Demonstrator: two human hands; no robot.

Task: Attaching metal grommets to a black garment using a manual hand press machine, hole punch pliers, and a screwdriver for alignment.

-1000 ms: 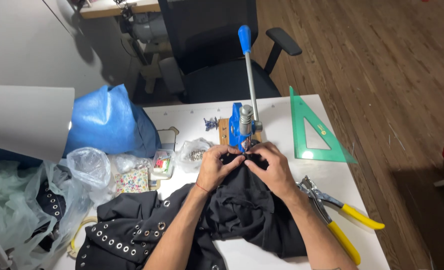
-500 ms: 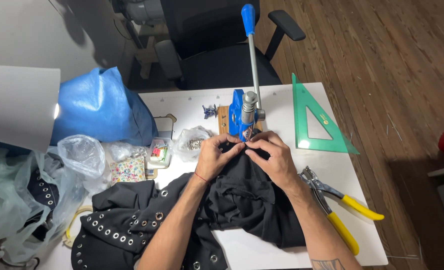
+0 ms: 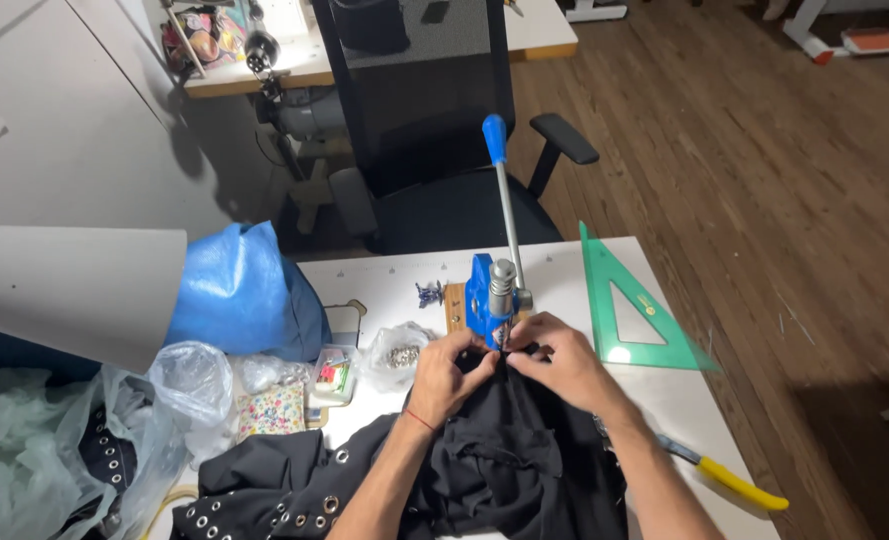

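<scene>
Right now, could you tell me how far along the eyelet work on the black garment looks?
Done: rows of metal eyelets already sit in the black garment. In hand: left hand and right hand pinch its edge under the blue press. Left: its lever stands raised.

Black eyelet-studded fabric garment point(image 3: 484, 460) ran off lower edge of frame; its top edge hidden under both hands at frame centre. Left hand point(image 3: 451, 375) and right hand point(image 3: 561, 362) covered die of blue lever-handled hand press point(image 3: 491, 290); fingertip grip too small to tell. Yellow-handled pliers point(image 3: 729, 482), lower right: head hidden behind right forearm. Contents of small clear plastic bag point(image 3: 396, 355) too small to identify. White lamp shade point(image 3: 74, 290) cut by left edge.
</scene>
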